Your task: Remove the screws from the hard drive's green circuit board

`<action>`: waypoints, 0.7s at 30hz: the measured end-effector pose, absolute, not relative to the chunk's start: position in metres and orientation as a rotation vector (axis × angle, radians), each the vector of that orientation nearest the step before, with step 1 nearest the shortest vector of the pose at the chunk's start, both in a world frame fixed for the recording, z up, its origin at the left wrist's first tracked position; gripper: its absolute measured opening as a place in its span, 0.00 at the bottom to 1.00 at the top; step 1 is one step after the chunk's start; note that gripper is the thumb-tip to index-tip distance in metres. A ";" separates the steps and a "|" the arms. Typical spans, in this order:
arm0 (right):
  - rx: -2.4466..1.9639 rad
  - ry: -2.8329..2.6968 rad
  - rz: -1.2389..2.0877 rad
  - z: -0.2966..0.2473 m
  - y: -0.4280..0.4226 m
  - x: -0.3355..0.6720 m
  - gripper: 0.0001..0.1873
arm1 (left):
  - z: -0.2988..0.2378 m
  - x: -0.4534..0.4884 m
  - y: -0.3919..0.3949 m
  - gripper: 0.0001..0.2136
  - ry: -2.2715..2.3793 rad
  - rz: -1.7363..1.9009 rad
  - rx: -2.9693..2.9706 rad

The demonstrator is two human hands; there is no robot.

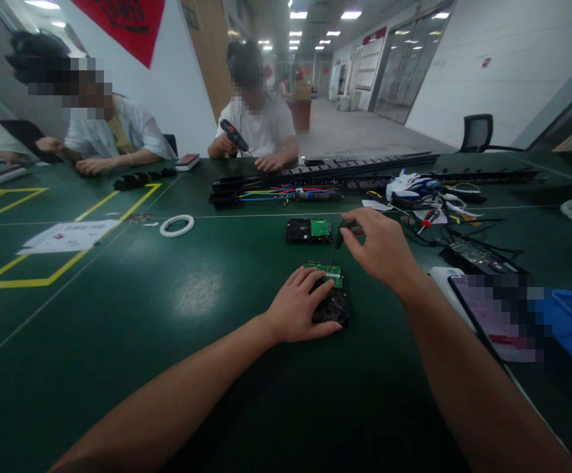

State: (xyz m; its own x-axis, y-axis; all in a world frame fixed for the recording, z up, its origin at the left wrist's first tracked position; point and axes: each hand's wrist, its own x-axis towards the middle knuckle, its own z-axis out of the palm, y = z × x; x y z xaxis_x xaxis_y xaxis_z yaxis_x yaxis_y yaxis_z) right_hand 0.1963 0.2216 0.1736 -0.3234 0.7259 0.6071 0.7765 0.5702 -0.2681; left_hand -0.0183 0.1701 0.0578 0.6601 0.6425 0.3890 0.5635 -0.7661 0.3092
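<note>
"Hard drive (333, 309), on the green table (118, 355): where were the fingers?"

"The left hand (295, 305) lay over it, fingers spread, thumb along its near end. The right hand (378, 244) pinched a screwdriver (339, 238), shaft slanting down to the green circuit board (335, 270); tip contact could not be told."

"And writing?"

"The red banner (131, 25) bore blurred dark characters; the white sheet (83, 236), marks too small to read."

Circuit boards (337, 270), coloured wires (268, 193) and screwdrivers (339, 238) show an electronics workshop.
</note>
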 end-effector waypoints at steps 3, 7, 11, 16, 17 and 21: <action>-1.213 -2.108 -0.103 0.173 0.222 0.196 0.12 | 0.058 -0.019 0.170 0.41 0.995 0.724 2.726; -1.222 -2.120 -0.097 0.175 0.220 0.196 0.09 | 0.057 -0.019 0.171 0.41 1.007 0.704 2.749; -1.203 -2.122 -0.096 0.177 0.218 0.195 0.09 | 0.057 -0.019 0.171 0.41 1.004 0.705 2.748; -1.231 -2.106 -0.124 0.176 0.219 0.196 0.11 | 0.058 -0.019 0.170 0.42 1.011 0.692 2.754; -1.228 -2.099 -0.126 0.175 0.220 0.196 0.11 | 0.058 -0.019 0.170 0.42 1.012 0.690 2.756; -1.212 -2.101 -0.129 0.175 0.221 0.198 0.11 | 0.057 -0.019 0.171 0.42 1.013 0.699 2.761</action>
